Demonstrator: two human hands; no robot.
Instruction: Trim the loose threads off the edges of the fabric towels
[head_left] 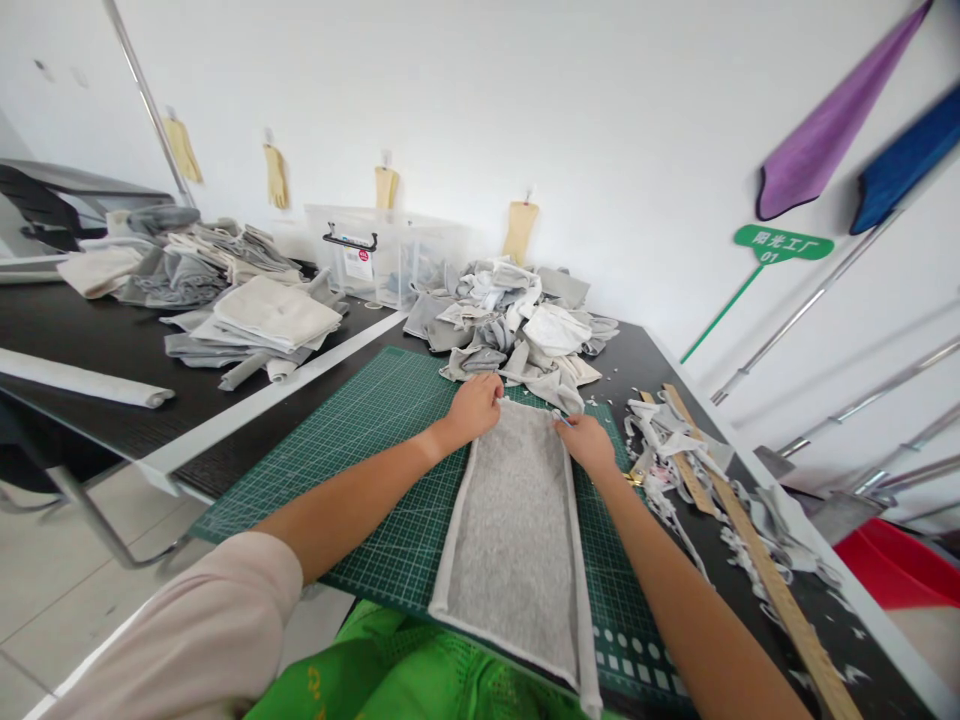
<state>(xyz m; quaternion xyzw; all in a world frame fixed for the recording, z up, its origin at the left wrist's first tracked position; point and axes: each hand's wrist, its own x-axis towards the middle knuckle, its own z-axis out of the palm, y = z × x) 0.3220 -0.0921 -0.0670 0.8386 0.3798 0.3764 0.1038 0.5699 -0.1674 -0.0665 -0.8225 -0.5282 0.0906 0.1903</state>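
Note:
A long grey piece of cloth (517, 530) with pale folded side edges lies lengthwise on the green cutting mat (360, 440). Its near end reaches the front edge of the mat. My left hand (477, 405) is closed, pinching the far left corner of the cloth. At the far right corner my right hand (588, 442) is closed on the edge. A small thin bluish thing shows by the right fingertips, too small to name. Just beyond both hands rises a heap of grey and white cloth scraps (517, 320).
A clear plastic box (386, 255) stands against the wall, left of the scraps. Stacked cloths (262, 320) and a white roll (82, 380) lie on the left. Wooden rulers (757, 550) and fabric trimmings (667, 450) lie on the right. A red bin (900, 565) stands beyond the table edge.

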